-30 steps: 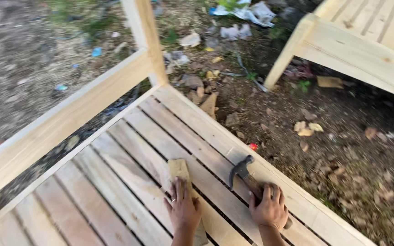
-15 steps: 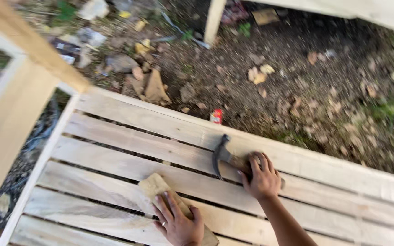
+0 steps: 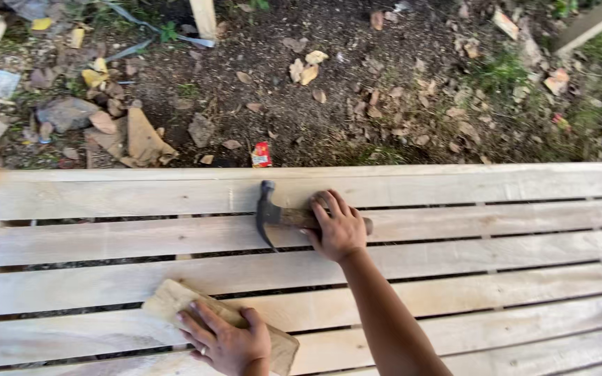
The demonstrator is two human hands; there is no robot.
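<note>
My right hand (image 3: 339,226) lies over the wooden handle of a claw hammer (image 3: 273,216), fingers wrapped around it; the dark metal head rests on a slat of the pale wooden slatted platform (image 3: 489,278). My left hand (image 3: 228,341) presses flat, fingers spread, on a small flat wooden block (image 3: 168,299) lying on the slats near the bottom of the view, below and left of the hammer.
Beyond the platform's far edge is bare dirt with dry leaves, stones, scraps of wood (image 3: 141,139) and litter, including a small red packet (image 3: 261,154). A wooden post (image 3: 205,17) stands at the top. Narrow gaps run between the slats.
The view has swung so the platform's slats now run level across the frame. Both hands stay where they were, the right on the hammer, the left on the block.
</note>
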